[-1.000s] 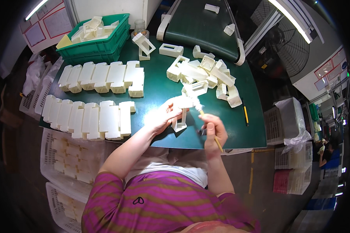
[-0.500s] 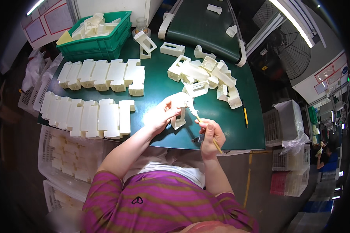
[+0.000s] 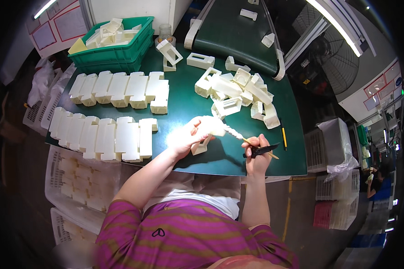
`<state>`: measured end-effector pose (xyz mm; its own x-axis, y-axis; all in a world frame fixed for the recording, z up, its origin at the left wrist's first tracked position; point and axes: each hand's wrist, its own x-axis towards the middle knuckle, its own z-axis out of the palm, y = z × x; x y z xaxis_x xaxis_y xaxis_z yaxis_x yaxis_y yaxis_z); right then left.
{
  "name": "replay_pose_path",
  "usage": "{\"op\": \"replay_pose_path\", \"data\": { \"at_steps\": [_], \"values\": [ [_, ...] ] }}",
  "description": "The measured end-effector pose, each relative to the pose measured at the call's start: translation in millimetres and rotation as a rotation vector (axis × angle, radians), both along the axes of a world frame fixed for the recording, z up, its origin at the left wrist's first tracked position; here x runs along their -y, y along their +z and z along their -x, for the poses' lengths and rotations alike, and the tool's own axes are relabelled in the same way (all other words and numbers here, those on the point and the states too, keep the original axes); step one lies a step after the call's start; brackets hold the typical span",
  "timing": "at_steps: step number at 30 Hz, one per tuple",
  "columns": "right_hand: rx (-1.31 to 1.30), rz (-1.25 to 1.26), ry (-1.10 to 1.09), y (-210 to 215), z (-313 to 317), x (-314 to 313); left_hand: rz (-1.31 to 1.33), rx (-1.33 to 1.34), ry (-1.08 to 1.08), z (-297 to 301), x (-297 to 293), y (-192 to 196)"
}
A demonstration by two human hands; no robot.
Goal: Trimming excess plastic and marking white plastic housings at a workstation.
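On the dark green bench [image 3: 184, 96], the left hand [image 3: 186, 136] has its grip closed around a cream, boxy moulded plastic part [image 3: 208, 127], held just above the bench's near edge. The right hand [image 3: 257, 154], grip pinched on a slim black-handled tool [image 3: 260, 150], sits just right of the part. Behind the part lie neat rows and a loose heap [image 3: 238, 92] of matching hollow frames, and a green crate [image 3: 116, 42] at the bench's far left corner holds more.

Cream-white plastic part [image 3: 209, 127] in the left hand [image 3: 184, 140]; black-handled tool [image 3: 259, 150] in the right hand [image 3: 257, 157]. The table [image 3: 184, 101] is dark green, the crate [image 3: 116, 47] a brighter green, the rows of finished parts [image 3: 105, 134] cream, the pen [image 3: 283, 136] yellow and black, the shirt [image 3: 184, 237] magenta with olive stripes
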<state>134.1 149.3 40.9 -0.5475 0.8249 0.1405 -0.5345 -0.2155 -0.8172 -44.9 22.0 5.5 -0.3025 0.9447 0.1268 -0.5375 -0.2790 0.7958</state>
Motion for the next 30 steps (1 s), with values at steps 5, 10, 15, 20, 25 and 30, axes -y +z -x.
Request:
{"op": "replay_pose_path", "data": {
  "at_steps": [5, 10, 15, 20, 25, 30],
  "values": [
    [-0.102, 0.006, 0.188, 12, -4, 1, -0.066, -0.324, 0.191, -6, -9, 2],
    [0.164, -0.237, -0.121, 19, 23, 24, -0.077, -0.685, 0.248, -12, -3, 3],
    [0.34, -0.168, -0.157, -17, 15, 4, -0.17, -0.361, 0.444, -7, -4, 2],
    [0.195, -0.095, -0.29, -19, 0, -9, 0.049, -0.218, 0.398, -5, -10, 1],
    [0.269, -0.536, -0.368, -34, -4, 3, 0.106, -0.139, 0.433, -3, -4, 7],
    [0.361, -0.625, -0.288, -37, -10, 3, 0.271, -1.005, 0.589, -9, 22, 51]
  ]
}}
